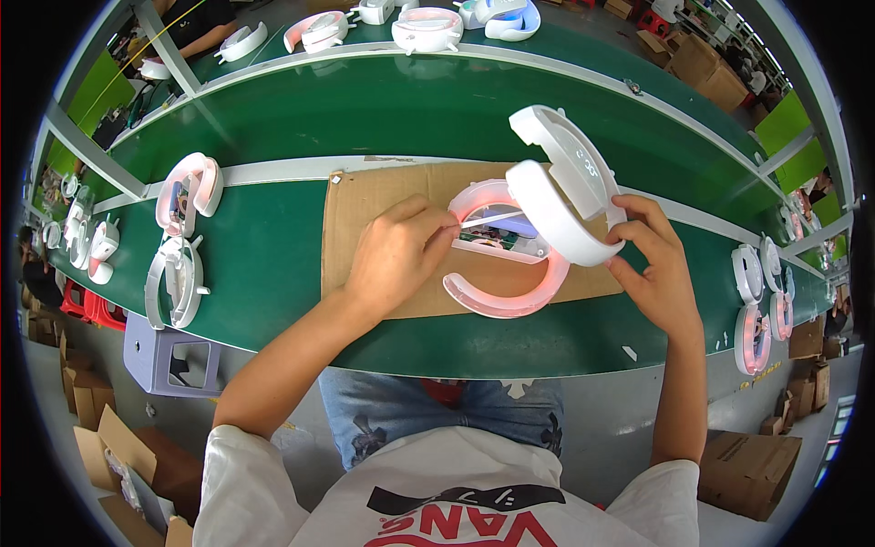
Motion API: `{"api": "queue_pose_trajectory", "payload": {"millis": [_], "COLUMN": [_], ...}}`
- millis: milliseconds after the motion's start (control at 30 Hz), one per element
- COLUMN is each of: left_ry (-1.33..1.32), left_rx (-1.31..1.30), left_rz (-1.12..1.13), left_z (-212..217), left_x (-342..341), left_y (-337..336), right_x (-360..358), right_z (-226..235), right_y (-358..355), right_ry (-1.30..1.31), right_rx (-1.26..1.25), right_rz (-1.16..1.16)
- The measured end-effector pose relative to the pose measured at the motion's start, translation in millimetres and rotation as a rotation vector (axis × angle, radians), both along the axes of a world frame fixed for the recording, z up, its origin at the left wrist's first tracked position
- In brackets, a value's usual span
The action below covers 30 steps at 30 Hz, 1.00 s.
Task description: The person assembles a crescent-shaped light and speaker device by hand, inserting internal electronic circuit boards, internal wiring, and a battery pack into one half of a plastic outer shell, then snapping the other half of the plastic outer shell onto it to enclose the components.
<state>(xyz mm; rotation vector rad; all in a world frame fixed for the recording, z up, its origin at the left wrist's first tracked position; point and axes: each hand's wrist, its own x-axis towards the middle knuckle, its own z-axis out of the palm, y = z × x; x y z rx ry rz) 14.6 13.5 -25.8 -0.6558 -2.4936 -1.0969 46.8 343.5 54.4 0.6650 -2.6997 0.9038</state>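
Observation:
A pink C-shaped device half (538,290) lies open on a sheet of cardboard, and a circuit board (499,239) shows in its middle. My left hand (394,251) is closed in a pinch at the board's left side, on the end of a thin white strip (490,220) that slants across the board. Above and to the right, my right hand (658,260) grips the white C-shaped cover (567,219) by its right edge. Tilted, this cover hangs partly over the pink half, and lit marks glow on its inner face. Whether a wire joins the two halves is hidden.
Under the work lies the cardboard sheet (365,196) on a green bench (273,301). Another opened device (182,246) sits at left, with more at right (753,314). A shelf at the back bears several devices (427,29). A purple stool (173,356) stands below left.

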Motion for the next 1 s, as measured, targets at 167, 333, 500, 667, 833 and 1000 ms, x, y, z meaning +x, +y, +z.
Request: {"api": "queue_pose_trajectory", "payload": {"millis": [167, 333, 500, 667, 833, 1000], "left_ry": [0.108, 0.055, -0.097, 0.04, 0.076, -0.057], "left_rx": [0.005, 0.044, 0.105, 0.026, 0.041, 0.114], "left_rz": [-0.157, -0.203, -0.2, -0.202, -0.201, -0.201], "left_z": [-0.3, -3.7, 2.2, -1.1, 4.2, 2.8], "left_x": [-0.1, 1.1, 4.1, -1.9, -4.6, -9.0], "left_y": [-6.0, -2.6, -2.7, -7.6, -1.5, -3.7], "right_x": [15.0, 19.8, 25.3, 18.0, 14.5, 21.8], "right_z": [-1.5, -9.5, -12.5, -13.2, -14.1, -21.6], "right_y": [5.6, 5.0, -5.8, -14.8, -13.1, -4.6], "right_ry": [0.05, 0.041, 0.008, -0.017, 0.039, 0.006], "right_rx": [0.064, 0.028, -0.018, -0.054, -0.017, -0.012], "right_rz": [-0.018, 0.003, 0.053, 0.068, 0.077, 0.048]}}
